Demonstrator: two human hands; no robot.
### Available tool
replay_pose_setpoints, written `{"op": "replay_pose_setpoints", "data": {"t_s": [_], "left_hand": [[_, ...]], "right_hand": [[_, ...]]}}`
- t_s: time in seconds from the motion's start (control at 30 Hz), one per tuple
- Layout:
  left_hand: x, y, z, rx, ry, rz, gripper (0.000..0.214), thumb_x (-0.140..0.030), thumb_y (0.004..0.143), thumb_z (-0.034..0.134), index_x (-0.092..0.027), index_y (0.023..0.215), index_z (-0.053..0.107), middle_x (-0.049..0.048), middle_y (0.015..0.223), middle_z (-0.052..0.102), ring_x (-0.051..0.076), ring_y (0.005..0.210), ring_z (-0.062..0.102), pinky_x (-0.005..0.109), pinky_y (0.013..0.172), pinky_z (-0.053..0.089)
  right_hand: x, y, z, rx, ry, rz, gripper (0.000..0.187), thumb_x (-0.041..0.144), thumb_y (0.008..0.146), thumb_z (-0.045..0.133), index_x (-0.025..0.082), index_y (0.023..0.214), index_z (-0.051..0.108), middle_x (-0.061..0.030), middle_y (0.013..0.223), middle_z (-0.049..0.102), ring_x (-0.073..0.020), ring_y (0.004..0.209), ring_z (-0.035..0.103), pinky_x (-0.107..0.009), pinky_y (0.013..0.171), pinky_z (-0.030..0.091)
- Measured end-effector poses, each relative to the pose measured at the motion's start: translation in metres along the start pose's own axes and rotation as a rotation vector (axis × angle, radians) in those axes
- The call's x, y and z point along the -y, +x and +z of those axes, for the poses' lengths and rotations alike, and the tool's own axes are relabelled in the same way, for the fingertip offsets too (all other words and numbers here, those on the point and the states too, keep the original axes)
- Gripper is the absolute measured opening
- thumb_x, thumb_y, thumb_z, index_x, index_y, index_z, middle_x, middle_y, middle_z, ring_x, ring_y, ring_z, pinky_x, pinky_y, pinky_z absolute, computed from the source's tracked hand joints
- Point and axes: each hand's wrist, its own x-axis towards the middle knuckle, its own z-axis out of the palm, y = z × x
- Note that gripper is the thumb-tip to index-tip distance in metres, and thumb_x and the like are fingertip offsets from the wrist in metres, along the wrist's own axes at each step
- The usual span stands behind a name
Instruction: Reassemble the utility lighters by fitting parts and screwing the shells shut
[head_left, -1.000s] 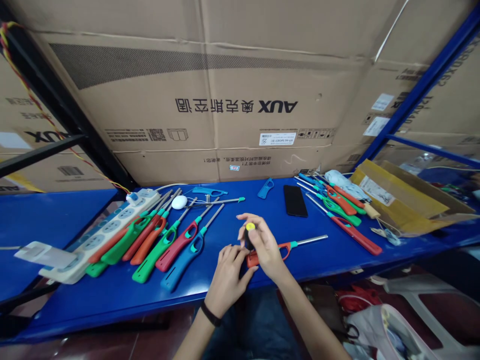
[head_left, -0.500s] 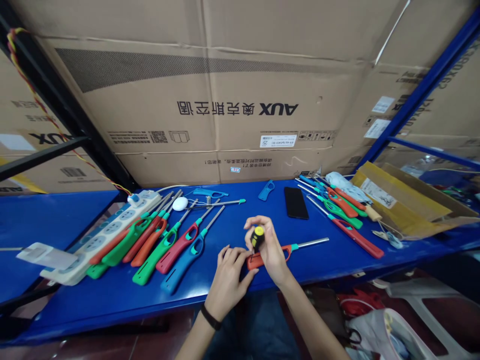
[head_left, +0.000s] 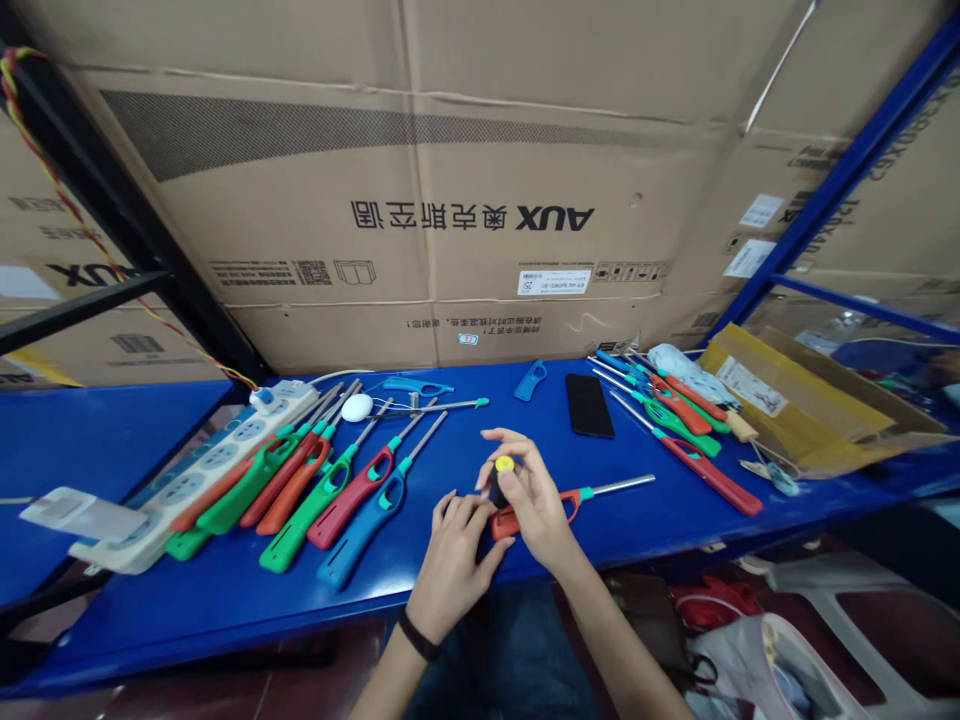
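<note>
Hands [head_left: 538, 508] hold screwdriver [head_left: 504, 466] (yellow-topped) and orange lighter [head_left: 505, 525].

A head-worn camera faces forward and down from close by, with left hand [head_left: 459, 552] and right hand [head_left: 536, 505] low centre, bench [head_left: 450, 455] around them, cardboard [head_left: 480, 255] filling the top.

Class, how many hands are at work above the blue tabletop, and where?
2: the left hand at the handle end of an orange lighter; the right hand above it, gripping a yellow-ended black tool. Neither is hidden.
</note>
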Motion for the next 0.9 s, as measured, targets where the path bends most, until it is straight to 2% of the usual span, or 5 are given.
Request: {"op": "replay_pose_setpoints", "data": {"t_s": [0.1, 0.2, 0.4, 0.63, 0.9], "left_hand": [[0.0, 0.0, 0.0, -0.004, 0.005, 0.009, 0.028, -0.026, 0.085, 0.058, -0.022, 0.112, 0.054, 0.0058, 0.105, 0.061, 0.024, 0.102, 0.056, 0.05, 0.099, 0.036], [-0.001, 0.001, -0.001, -0.005, -0.005, 0.005, 0.023, -0.024, 0.085, 0.057, -0.022, 0.108, 0.055, 0.0045, 0.101, 0.061, 0.023, 0.098, 0.057, 0.049, 0.099, 0.036], [0.0, 0.001, 0.0, -0.013, 0.018, 0.016, 0.03, -0.025, 0.084, 0.059, -0.021, 0.113, 0.054, 0.0064, 0.104, 0.061, 0.025, 0.101, 0.056, 0.049, 0.098, 0.038], [-0.001, 0.001, -0.001, -0.012, -0.008, 0.002, 0.021, -0.025, 0.085, 0.059, -0.021, 0.105, 0.055, 0.0038, 0.1, 0.06, 0.022, 0.098, 0.056, 0.049, 0.099, 0.036], [-0.001, 0.001, -0.001, -0.006, -0.002, 0.001, 0.023, -0.024, 0.085, 0.059, -0.022, 0.107, 0.056, 0.0035, 0.1, 0.06, 0.022, 0.098, 0.057, 0.048, 0.099, 0.036]], "right_hand": [[-0.004, -0.002, 0.002, -0.068, 0.042, -0.032, 0.022, 0.041, 0.087, 0.058, 0.026, 0.095, 0.045, -0.0029, 0.106, 0.055, -0.0081, 0.057, 0.048, -0.026, 0.057, 0.044], [-0.005, -0.003, 0.004, -0.026, 0.073, 0.013, 0.037, 0.056, 0.093, 0.035, 0.023, 0.099, 0.051, -0.0019, 0.084, 0.054, -0.0101, 0.053, 0.043, -0.027, 0.054, 0.041], [-0.009, -0.003, 0.006, -0.045, 0.11, -0.054, 0.017, 0.041, 0.093, 0.048, 0.025, 0.098, 0.047, -0.0033, 0.099, 0.059, -0.0114, 0.065, 0.054, -0.028, 0.062, 0.046], [-0.01, -0.003, 0.003, -0.032, 0.126, 0.023, 0.035, 0.048, 0.098, 0.028, 0.021, 0.099, 0.05, -0.0039, 0.082, 0.058, -0.0131, 0.063, 0.052, -0.029, 0.061, 0.045], [-0.008, -0.003, 0.003, -0.044, 0.088, 0.02, 0.026, 0.047, 0.094, 0.043, 0.024, 0.104, 0.046, 0.0007, 0.079, 0.051, -0.0109, 0.061, 0.046, -0.025, 0.056, 0.042]]}}
